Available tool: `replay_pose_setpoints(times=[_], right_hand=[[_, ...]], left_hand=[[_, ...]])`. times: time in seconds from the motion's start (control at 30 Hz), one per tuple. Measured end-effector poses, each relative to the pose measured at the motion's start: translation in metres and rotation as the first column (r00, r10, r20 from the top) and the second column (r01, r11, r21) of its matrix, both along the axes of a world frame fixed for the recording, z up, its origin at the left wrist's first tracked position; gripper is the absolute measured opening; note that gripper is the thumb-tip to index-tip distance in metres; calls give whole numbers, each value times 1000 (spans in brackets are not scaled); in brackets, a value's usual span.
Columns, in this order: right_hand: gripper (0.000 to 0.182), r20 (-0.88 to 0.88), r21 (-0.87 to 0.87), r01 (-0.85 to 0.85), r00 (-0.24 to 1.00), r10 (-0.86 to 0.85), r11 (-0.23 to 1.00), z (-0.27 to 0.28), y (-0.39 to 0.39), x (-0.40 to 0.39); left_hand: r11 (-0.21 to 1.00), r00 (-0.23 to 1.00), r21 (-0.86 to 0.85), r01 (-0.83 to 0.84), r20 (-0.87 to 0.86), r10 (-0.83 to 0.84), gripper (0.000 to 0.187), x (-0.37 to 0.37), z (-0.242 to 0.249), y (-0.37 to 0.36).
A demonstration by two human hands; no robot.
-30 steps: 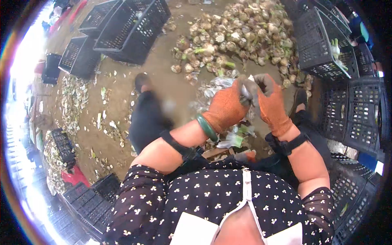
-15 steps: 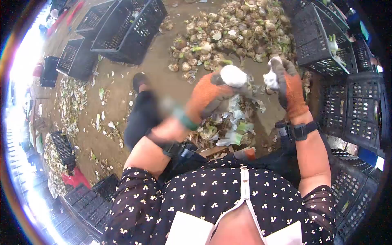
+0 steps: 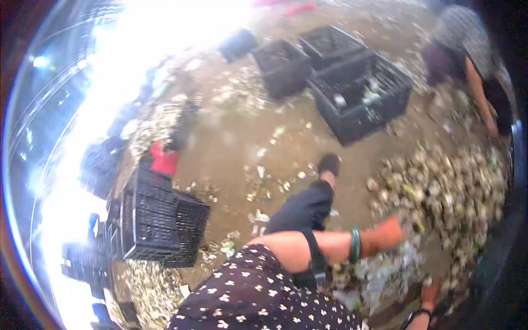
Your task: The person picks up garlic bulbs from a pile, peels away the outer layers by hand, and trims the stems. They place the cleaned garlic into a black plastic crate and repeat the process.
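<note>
My left hand wears an orange glove and is stretched out beside the near edge of a big heap of bulbs. Blur smears its fingers, so anything in them cannot be made out. Low on the right is my right hand, also gloved, its fingers dark and indistinct. Pale peelings and leaf scraps lie on the ground between and below the two hands.
A black crate holding a few white bulbs stands beyond my foot, with other crates behind it. Stacked crates stand at the left. Another person bends over at the upper right. Scraps litter the floor.
The view has swung to the left, so the heap and both hands now appear farther right. The white bulb seen in my left hand earlier is no longer discernible. Another person has come into view.
</note>
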State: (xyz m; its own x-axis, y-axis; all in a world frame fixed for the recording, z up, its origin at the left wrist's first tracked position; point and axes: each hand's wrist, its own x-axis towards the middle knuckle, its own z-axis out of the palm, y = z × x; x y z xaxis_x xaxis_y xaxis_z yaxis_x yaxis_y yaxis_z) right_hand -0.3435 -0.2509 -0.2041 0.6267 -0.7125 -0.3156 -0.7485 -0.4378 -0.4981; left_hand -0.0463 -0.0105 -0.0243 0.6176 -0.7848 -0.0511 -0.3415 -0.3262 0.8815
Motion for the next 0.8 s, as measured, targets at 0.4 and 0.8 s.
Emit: replay_pose_setpoints(times=[0.4,0.8], right_hand=[[50,-17,-8,216,976,-216,976,-59,-30,15],[61,664,549,-260,713,-226,794,241,51,111]], left_hand=[[938,884,18,346,-341,-319,41,-3,4,3],[867,837,-77,493,-231,-496,40,-17,18,-24]])
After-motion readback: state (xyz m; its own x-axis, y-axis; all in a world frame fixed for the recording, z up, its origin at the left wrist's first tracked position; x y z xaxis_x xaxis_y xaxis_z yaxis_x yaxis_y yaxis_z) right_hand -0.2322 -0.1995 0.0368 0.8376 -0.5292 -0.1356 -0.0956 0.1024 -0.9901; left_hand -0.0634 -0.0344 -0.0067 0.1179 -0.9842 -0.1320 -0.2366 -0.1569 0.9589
